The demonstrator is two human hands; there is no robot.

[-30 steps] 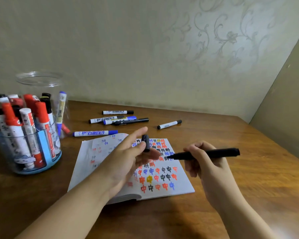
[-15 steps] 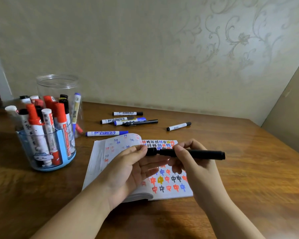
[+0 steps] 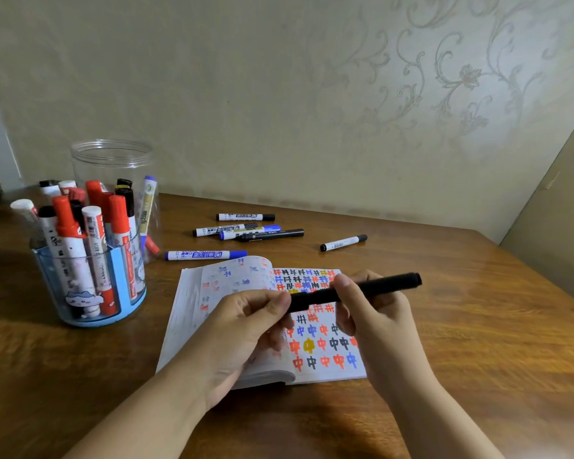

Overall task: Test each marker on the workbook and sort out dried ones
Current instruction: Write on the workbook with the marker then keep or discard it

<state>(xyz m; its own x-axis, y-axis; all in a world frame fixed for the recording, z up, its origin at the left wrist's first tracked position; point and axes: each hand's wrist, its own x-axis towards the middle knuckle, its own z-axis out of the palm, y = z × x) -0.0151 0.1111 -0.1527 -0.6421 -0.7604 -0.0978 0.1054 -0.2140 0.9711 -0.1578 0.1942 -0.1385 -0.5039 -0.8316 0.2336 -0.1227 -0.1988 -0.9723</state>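
The table [image 3: 478,326] is wooden and carries all things of the task. At the far left stands a clear jar [image 3: 113,160], and just in front of it a blue holder [image 3: 90,283] full of upright markers with red, black and white caps. The workbook [image 3: 312,359] lies open in the near middle, its right page covered with rows of red, blue, black and yellow test signs, so many markers seem already tested. Beyond the workbook six loose markers [image 3: 246,231] lie flat on the table, one of them [image 3: 343,242] apart at the right. The left hand [image 3: 242,329] and the right hand [image 3: 371,313] are both above the workbook and hold one black marker [image 3: 362,289] between them, nearly level. The right hand grips the barrel with curled fingers; the left hand pinches the left end, where the cap [image 3: 299,301] sits. I judge that the step in hand is the capping of this marker, but whether the cap is fully seated I cannot tell. The next move, I think, calls for a firm push until the cap is tight, then for placing the marker with its proper group, dried or good. Which group that is, the picture does not show.
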